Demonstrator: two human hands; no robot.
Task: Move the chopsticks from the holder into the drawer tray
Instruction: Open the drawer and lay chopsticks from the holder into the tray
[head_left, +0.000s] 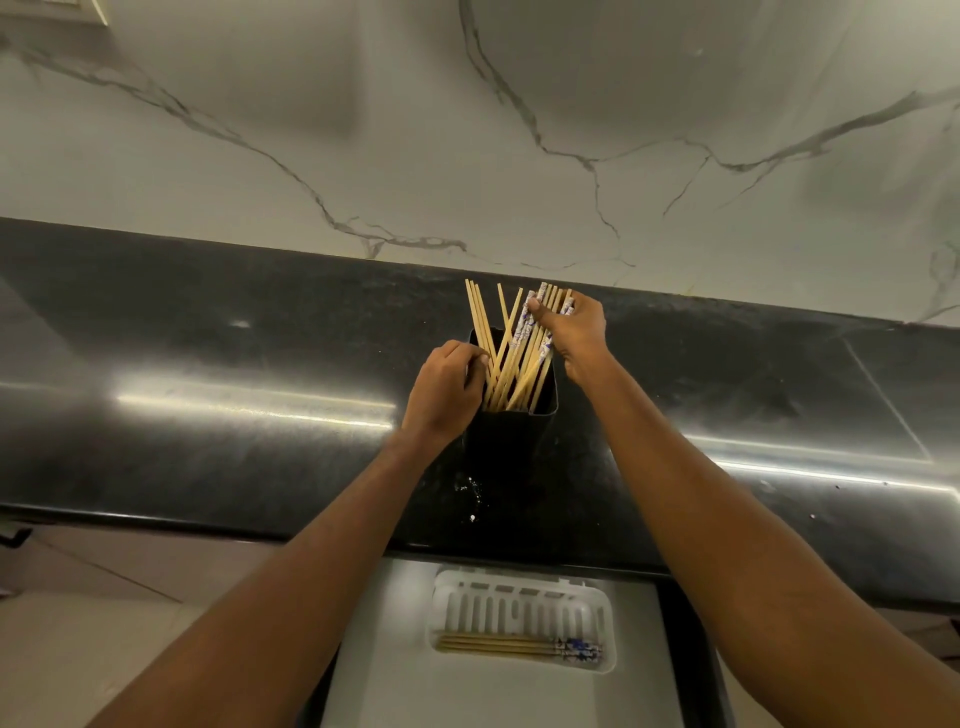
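Observation:
A black rectangular holder (511, 439) stands on the dark countertop, filled with several wooden chopsticks (501, 353) that fan upward, some with blue-patterned tops. My left hand (447, 387) grips the holder's left rim. My right hand (574, 327) is closed around a bunch of chopsticks near their tops on the right side. Below, in the open drawer, a white slotted tray (519, 603) holds a few chopsticks (519, 646) lying flat along its front edge.
The glossy black countertop (208, 405) runs across the view, with a white marble backsplash (467, 130) behind it. The open drawer (395, 691) sits below the counter's front edge. A tiled floor (78, 597) shows at the lower left.

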